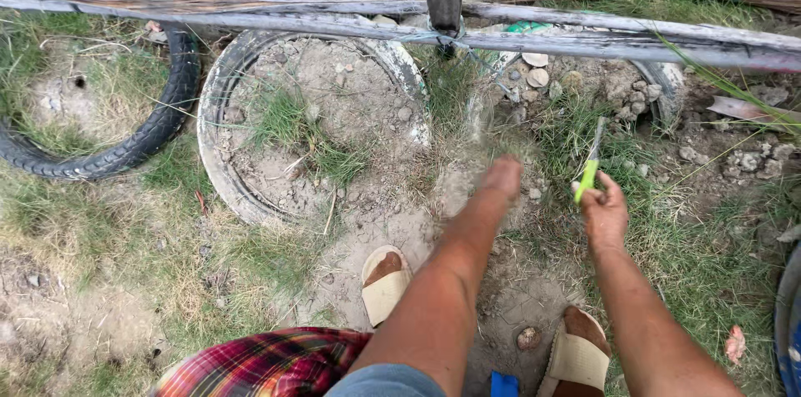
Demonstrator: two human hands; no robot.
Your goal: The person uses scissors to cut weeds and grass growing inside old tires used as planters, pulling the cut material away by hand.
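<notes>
Head view: right hand (604,215) grips green-handled knife (590,170); left hand (501,178) in grass (576,134).

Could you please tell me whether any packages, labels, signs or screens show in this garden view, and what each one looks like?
None to be seen: no package, label, sign or screen shows here.
Green scrap: under the fence rail, small and crumpled; too hidden to tell whether it is a wrapper.
Blue piece: bottom edge between the feet, flat and plain; cut off by the frame.
</notes>
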